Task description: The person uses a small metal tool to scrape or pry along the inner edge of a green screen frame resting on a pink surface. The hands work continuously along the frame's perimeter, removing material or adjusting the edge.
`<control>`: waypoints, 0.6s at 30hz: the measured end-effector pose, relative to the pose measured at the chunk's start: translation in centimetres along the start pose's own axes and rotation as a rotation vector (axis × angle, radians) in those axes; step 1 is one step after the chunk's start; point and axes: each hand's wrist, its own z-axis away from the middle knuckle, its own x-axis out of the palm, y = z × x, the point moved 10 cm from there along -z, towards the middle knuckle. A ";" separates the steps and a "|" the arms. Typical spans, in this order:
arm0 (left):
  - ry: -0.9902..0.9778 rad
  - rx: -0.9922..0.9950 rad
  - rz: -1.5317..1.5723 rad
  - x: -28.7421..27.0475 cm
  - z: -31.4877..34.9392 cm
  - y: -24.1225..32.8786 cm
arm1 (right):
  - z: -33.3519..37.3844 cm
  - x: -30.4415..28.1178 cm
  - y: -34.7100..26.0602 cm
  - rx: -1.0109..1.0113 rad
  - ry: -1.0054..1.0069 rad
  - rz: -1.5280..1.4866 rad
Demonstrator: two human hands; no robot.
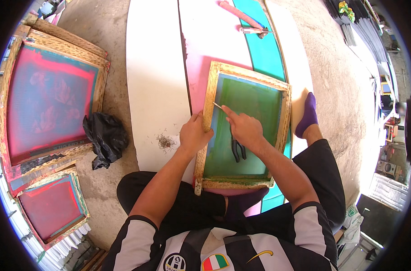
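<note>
A screen-printing frame (284, 113) with wooden bars and green mesh lies at a slight tilt in front of me. My left hand (195, 133) is closed around its left bar, thumb towards the mesh. My right hand (244, 129) is above the mesh, closed on a thin tool with a pale, narrow end (217, 105). That end points at the inner side of the left bar; whether it touches the wood I cannot tell. Most of the tool is hidden in my fingers. Black-handled pliers (237, 150) lie on the mesh, partly under my right hand and wrist.
Small thin dark bits (165, 142) lie heaped on the white board (153, 77). Beyond the frame are a cutter knife (250, 30) and a long pink stick-like thing (239, 13). On the left stand a large pink-and-blue screen frame (51, 99), a smaller red one (51, 207) and a black plastic bag (107, 137).
</note>
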 end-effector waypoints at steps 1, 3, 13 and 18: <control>-0.001 -0.002 -0.003 0.0 0.0 0.0 | 0.0 0.0 0.0 0.002 0.002 -0.005; 0.008 0.012 -0.015 -0.1 0.0 0.1 | 0.1 0.0 0.1 0.004 0.002 -0.014; 0.022 0.020 -0.038 -0.3 -0.1 0.5 | 0.2 0.2 0.2 -0.003 0.009 0.029; 0.025 0.005 -0.009 0.0 0.1 -0.1 | 0.3 0.2 -0.4 -0.051 0.049 0.170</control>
